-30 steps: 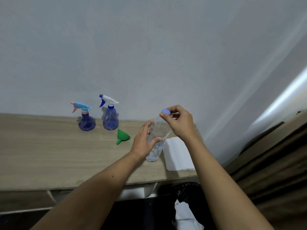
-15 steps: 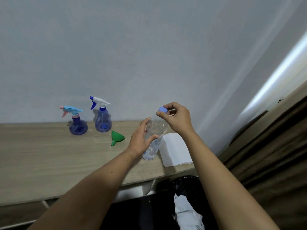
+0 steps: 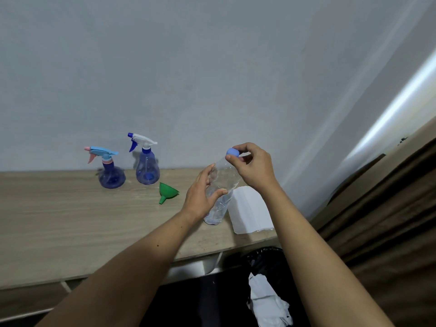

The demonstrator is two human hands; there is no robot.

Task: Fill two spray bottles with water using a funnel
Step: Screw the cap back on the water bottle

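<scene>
While my left hand (image 3: 200, 197) wraps the middle of the clear water bottle (image 3: 220, 192), thumb on the near side and fingers curved round the far side, my right hand (image 3: 253, 167) pinches the blue cap (image 3: 232, 152) at its top between thumb and fingertips. As I judge it, the cap is on and my next job is to twist it off. The bottle stands on the wooden table (image 3: 70, 220) with its base down and its long axis leaning slightly, the cap end tipped to the right and away from me, so the twist turns about that slanted line while the lower hand keeps the body from spinning. Only a little water shows near the bottom. Just right of the bottle lies a folded white paper towel (image 3: 250, 211), touching or nearly touching its base; I cannot tell which. To the left, apart from the bottle, the green funnel (image 3: 167, 191) lies on its side, spout pointing toward me and leftward, nearer my left hand than my right. Farther left and back by the wall stand the two spray bottles: one with a white trigger (image 3: 146, 166), one squat with a light-blue trigger (image 3: 110, 172), both with heads on. No brand, label or writing can be read on anything.
</scene>
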